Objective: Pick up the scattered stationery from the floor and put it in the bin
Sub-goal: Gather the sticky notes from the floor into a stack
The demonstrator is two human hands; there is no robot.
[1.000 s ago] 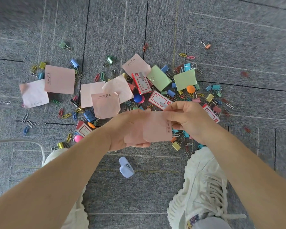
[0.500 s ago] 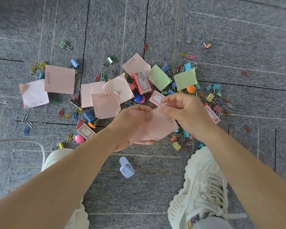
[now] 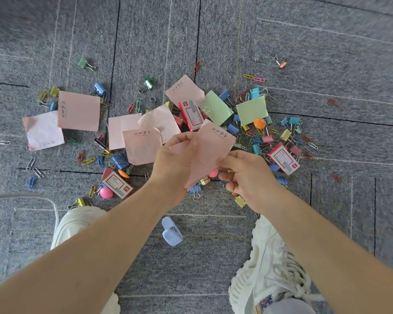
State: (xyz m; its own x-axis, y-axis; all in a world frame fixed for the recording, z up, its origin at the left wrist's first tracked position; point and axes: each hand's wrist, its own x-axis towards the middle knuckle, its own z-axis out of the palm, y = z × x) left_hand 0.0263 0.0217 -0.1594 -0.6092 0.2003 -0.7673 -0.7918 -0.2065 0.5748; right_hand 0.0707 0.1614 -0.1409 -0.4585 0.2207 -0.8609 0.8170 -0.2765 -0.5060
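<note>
Over the floor [image 3: 327, 64] clutter, pink note [image 3: 211, 148] was held up, long axis tilted lower-left to upper-right, printed end away; left hand [image 3: 173, 164] gripped its left edge, fingers curled; right hand [image 3: 247, 177] pinched the lower right edge.

Print on pink note [image 3: 213, 146] illegible; right shoe [image 3: 270, 257] cropped.

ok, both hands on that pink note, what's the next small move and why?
Probably leave the pink note in the left hand and free the right hand to reach for the nearest floor note, just left of the hands. Both hands pinch one sheet, no bin is in view, and clips litter the carpet.
</note>
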